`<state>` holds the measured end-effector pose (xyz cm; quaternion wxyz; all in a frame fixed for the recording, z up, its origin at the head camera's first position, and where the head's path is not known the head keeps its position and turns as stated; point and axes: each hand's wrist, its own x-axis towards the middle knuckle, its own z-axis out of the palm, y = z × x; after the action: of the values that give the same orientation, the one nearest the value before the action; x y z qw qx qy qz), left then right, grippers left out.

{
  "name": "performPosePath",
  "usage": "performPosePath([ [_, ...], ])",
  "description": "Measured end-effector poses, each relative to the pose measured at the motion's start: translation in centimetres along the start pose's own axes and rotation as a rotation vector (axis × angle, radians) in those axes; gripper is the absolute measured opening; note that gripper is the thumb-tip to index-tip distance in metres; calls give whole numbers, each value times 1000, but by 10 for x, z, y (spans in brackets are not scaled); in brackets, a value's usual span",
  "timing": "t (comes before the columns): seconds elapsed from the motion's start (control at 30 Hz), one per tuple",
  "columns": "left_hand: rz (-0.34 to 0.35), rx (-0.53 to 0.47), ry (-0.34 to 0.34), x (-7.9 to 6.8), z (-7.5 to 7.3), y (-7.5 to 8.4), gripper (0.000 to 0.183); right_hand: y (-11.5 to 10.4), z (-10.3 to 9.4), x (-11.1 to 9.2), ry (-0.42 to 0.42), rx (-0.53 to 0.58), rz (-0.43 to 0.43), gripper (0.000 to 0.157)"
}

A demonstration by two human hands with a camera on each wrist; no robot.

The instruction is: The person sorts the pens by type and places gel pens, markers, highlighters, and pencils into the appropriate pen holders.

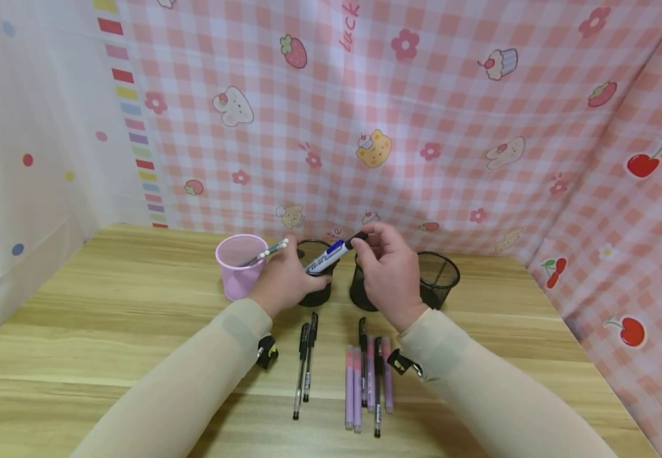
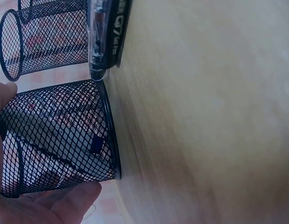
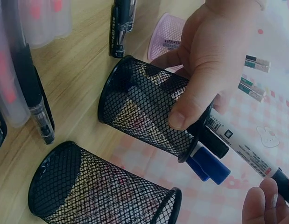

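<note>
My left hand (image 1: 286,281) grips a black mesh pen cup (image 3: 144,105), thumb along one side and fingers round the other. Near its mouth, my right hand (image 1: 390,273) pinches the dark-capped end of a white whiteboard marker (image 3: 247,147). The marker slants down, its other end at the cup's mouth. A blue marker cap (image 3: 212,165) and a black cap stick out of the same cup. Right of it stands a second mesh cup (image 3: 111,191), partly covered by my right hand in the head view.
A pink cup (image 1: 241,280) with several thin white-ended sticks (image 1: 273,249) stands at the left. Another black mesh cup (image 1: 439,280) is at the right. In front lie black gel pens (image 1: 302,362) and several purple pens (image 1: 353,394). A checked cloth (image 1: 319,114) hangs behind.
</note>
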<state>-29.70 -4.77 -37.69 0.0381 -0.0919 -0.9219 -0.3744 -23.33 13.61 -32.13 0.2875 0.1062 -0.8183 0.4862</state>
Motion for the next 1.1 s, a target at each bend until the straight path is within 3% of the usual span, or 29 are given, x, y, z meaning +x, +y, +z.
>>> performPosePath([
  [1.1,9,-17,17,-1,0,2,94,10,18,-10,-115,-142,15,15],
])
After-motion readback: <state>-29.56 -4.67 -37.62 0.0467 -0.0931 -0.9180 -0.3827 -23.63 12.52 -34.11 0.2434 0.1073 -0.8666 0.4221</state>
